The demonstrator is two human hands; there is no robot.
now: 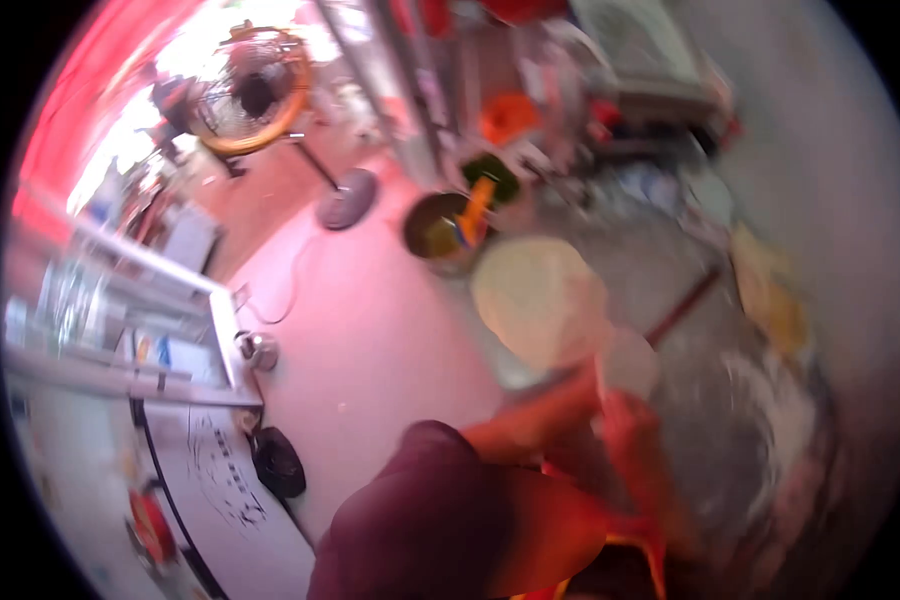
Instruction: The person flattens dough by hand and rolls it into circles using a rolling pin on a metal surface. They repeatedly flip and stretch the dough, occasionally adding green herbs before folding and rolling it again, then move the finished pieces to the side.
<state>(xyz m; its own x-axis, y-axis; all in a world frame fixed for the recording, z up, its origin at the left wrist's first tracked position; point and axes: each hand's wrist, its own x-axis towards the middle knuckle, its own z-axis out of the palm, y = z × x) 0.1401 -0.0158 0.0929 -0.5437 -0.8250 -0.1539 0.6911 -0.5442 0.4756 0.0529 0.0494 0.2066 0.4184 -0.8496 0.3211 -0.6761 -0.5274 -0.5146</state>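
Motion blur softens the whole view. My right hand [630, 418] is closed at the lower edge of a small, thin, pale dough round [628, 362]. My left hand [570, 390] is just left of that round, its fingers too smeared to make out; whether it touches the dough I cannot tell. Beyond both hands lies a broad pale pile of what look like flat dough rounds [535, 290]. A dark brown rolling pin [685, 305] rests on the grey worktop [695, 430], right of the small round.
White flour [770, 420] is spread at the worktop's right side. Past the pile stands a metal pot [435, 235] with an orange-handled thing [478, 205] near its rim. A yellowish bag [770, 285] lies far right. A standing fan [255, 95] and a glass-fronted cabinet [170, 335] are to the left.
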